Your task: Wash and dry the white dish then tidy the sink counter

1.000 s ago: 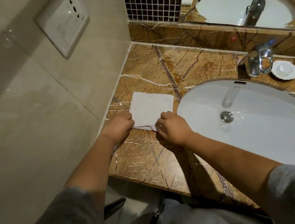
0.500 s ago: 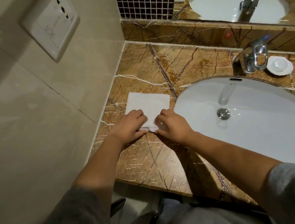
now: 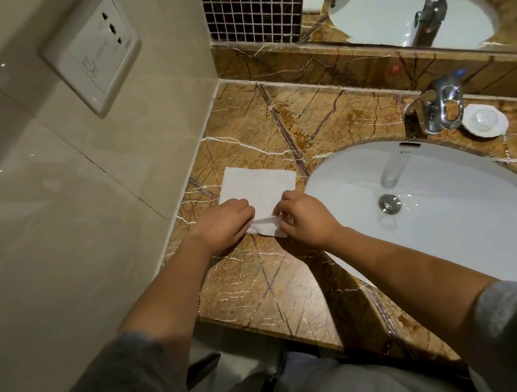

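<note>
Both my hands have lifted the white cloth's (image 3: 257, 186) near edge; left hand (image 3: 224, 225) and right hand (image 3: 307, 219) pinch it, folding, by the desk's (image 3: 262, 281) left edge.

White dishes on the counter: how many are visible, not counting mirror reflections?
1. The white dish sits on the counter just right of the tap, behind the sink. The counter's right end is cropped, so more may be hidden.

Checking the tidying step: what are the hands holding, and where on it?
Both hands, left hand and right hand, pinch the white paper towel at its near edge.
</note>
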The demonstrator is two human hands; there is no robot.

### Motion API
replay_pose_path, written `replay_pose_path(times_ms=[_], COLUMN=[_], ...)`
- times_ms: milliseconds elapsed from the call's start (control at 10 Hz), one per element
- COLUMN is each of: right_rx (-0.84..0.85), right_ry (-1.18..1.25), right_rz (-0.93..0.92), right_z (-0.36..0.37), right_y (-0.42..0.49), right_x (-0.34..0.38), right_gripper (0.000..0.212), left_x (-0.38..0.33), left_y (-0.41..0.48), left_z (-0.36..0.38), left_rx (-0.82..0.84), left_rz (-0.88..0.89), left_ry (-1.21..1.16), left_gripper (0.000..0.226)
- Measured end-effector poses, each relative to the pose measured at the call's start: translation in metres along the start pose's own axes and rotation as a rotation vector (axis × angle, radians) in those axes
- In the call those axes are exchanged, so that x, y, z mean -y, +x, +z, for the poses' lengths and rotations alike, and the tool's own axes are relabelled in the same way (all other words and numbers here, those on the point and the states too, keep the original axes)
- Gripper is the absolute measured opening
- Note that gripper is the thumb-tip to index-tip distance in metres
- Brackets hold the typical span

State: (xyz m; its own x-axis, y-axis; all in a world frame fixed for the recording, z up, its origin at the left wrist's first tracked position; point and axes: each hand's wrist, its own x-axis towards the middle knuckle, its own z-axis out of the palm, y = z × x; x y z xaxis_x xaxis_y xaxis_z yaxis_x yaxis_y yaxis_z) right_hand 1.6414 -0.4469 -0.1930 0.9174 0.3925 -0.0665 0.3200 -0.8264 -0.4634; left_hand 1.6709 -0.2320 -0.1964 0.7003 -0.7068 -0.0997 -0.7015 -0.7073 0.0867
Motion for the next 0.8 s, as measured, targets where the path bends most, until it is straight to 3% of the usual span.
replay_pose_path(times_ms=[100,200,300,500,600,800], right_rx=[-0.019,0.084,0.058,0.066,0.009,-0.238], right_ry=[-0.028,-0.131,-0.181,-0.253,-0.153,0.001], right_rz=[-0.093,-0.126,-0.103,-0.110,-0.042,0.264], right_z=[-0.001,0.006,0.012,0.017,0.014,-0.005], right_y=[-0.004,-0.011,-0.012,-0.003,-0.005,-0.005], right_x=[0.003,0.004,0.007,0.012,0.011,-0.008], right_gripper=[0.020,0.023,0.029,0.017,0.026,0.020], left_x=[-0.001,-0.004,-0.006,-0.014,-0.015,0.006], left_y=[-0.003,-0.006,-0.006,0.006,0.009,0.004], left_z=[-0.001,0.000,0.000,0.001,-0.002,-0.012], left_rx=[0.022,0.084,0.118,0.097,0.078,-0.164], left_rz=[0.040,0.055,0.012,-0.173,-0.260,-0.427], left_ry=[0.045,0.044,-0.001,-0.091,-0.175,-0.234], left_gripper=[0.020,0.020,0.021,0.023,0.024,0.017])
